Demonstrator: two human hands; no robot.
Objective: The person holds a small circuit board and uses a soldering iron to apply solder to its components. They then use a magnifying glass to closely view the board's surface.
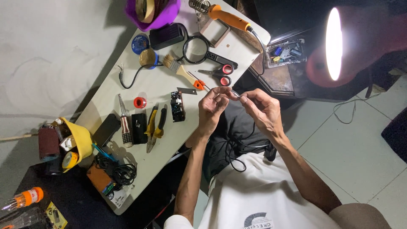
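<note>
White worktable (pixel 165 140) running diagonally across the shot, grey wall on one side and pale floor tiles on the other, with a lamp (pixel 334 43) glaring at top right. Both hands are up off the table's edge, meeting over the person's dark lap. Left hand (pixel 212 108) has its fingers curled in, tips pinched on a small metallic piece (pixel 234 93); right hand (pixel 263 111) closes in from the other side, thumb and forefinger nipped onto the same piece. What that piece is, too small to tell. Black cable (pixel 235 157) loops down below the wrists across the lap. On the table just beside the left hand lies a small circuit board (pixel 177 106), then yellow-handled pliers (pixel 153 126), a screwdriver (pixel 124 123), a paintbrush (pixel 180 70), red-handled scissors (pixel 218 74), a magnifying glass (pixel 199 50) and an orange soldering iron (pixel 227 18).
</note>
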